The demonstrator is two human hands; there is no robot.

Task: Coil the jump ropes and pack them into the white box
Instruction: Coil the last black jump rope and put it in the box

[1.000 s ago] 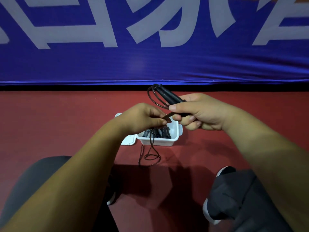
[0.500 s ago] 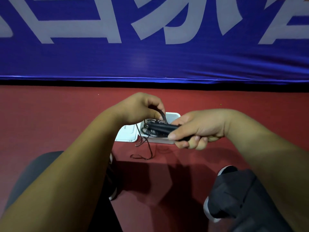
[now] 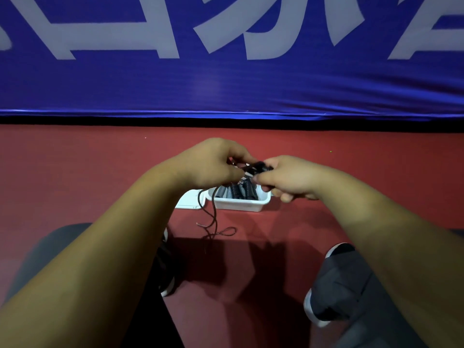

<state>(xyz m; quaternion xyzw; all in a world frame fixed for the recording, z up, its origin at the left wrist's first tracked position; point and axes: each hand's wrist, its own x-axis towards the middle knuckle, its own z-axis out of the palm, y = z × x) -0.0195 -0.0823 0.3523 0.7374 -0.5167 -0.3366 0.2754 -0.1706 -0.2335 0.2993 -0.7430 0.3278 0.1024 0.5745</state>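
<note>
Jump rope (image 3: 258, 168), part-coiled, held above white box (image 3: 242, 205) on red floor (image 3: 364, 177).
Grip: right hand (image 3: 288, 179) clenched round the black handles, whose long axis runs left–right; left hand (image 3: 213, 163) pinches the cord beside them. The box lies directly beneath both hands, the right one nearer its right edge. A loose cord (image 3: 214, 214) trails past the box's left edge onto the floor, not yet wound. Other coiled ropes (image 3: 241, 190) are inside. Fingertips and the windings between the hands are blurred and largely hidden.
</note>
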